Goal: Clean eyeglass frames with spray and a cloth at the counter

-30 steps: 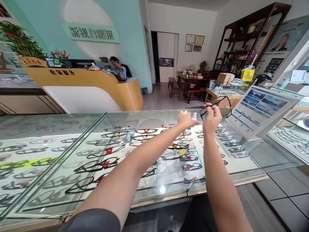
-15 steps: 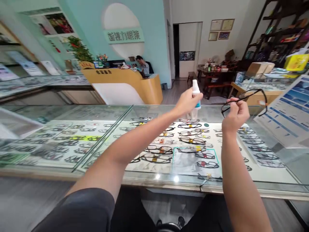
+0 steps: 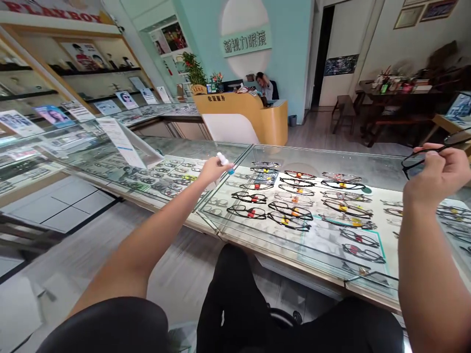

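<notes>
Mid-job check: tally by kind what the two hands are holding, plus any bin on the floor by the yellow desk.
White bottle, in the left hand: 1
Black-framed glasses, in the right hand: 1
Bin, beside the yellow desk: 1
Total: 3

"Surface under inspection?"
"Glass-topped display table (image 3: 253, 236), pale along its near edge; one seam (image 3: 241, 160) runs from far edge to near edge."
"On the glass?"
"A sign stand (image 3: 123, 142), panel slanting, left of the seam."
"Under the glass?"
"Spectacle frames (image 3: 297, 182) in rows, both sides of the seam; several to its right bear red or yellow tags (image 3: 251, 214)."
</notes>
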Demonstrator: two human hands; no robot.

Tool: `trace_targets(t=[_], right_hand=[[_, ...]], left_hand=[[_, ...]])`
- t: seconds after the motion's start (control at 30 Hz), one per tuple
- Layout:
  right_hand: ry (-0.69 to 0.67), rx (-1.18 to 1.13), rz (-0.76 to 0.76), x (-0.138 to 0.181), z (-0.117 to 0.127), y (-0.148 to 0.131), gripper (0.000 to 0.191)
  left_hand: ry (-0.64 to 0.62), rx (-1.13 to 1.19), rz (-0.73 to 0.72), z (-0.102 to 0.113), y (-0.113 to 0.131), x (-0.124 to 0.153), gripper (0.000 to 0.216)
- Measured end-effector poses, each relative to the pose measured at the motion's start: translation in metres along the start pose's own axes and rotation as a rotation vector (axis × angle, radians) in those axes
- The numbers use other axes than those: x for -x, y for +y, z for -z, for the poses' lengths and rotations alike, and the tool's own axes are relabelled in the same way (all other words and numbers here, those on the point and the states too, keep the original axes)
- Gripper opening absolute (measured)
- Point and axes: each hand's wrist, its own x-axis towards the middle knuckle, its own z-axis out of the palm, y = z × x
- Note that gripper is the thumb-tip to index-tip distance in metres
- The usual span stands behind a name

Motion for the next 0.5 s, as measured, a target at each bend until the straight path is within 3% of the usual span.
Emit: trace_targets(t=[0.13, 0.33, 0.5], right_hand=[[-0.015, 0.002, 0.014, 0.007, -0.004, -0.003, 0.007], [-0.066, 0.082, 0.014, 0.014, -0.005, -0.008, 0.013], [-0.047, 0.039, 0.079, 0.013, -0.006, -0.005, 0.01]], left_hand=[[-0.048, -0.072, 0.007, -0.011, -0.025, 0.011, 0.047], [-0.082, -0.086, 0.028, -0.018, -0.032, 0.012, 0.053], [-0.131, 0.017, 0.043, -0.009, -0.036, 0.015, 0.06]])
